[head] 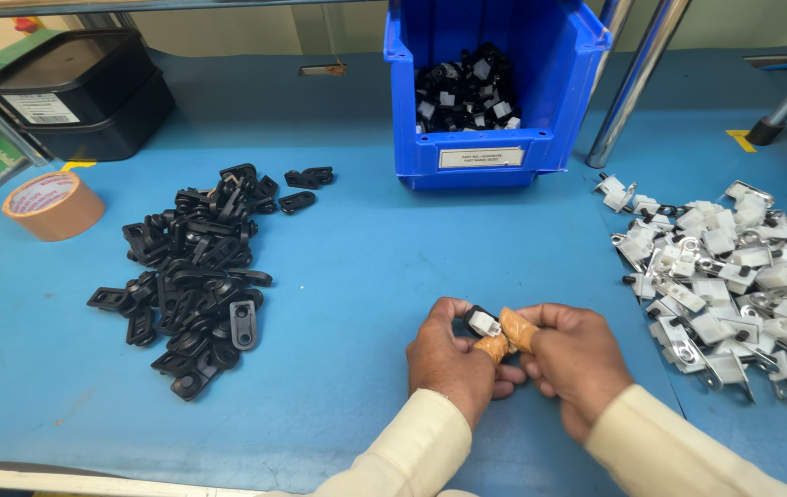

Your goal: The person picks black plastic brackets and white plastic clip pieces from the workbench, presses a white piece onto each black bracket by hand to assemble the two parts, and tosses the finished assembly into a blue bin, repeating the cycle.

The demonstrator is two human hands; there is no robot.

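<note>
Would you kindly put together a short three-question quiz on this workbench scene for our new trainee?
1. True or false: both hands hold one small black-and-white part together.
2. Which pile lies nearer the right hand: A) black plastic pieces B) white-and-metal pieces?
3. What colour is the bin behind the left hand?

Key: 1 true; 2 B; 3 blue.

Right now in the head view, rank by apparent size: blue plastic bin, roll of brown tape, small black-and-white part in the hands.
1. Blue plastic bin, largest.
2. Roll of brown tape.
3. Small black-and-white part, smallest, though nearest the camera, pinched between left hand and right hand.
</note>
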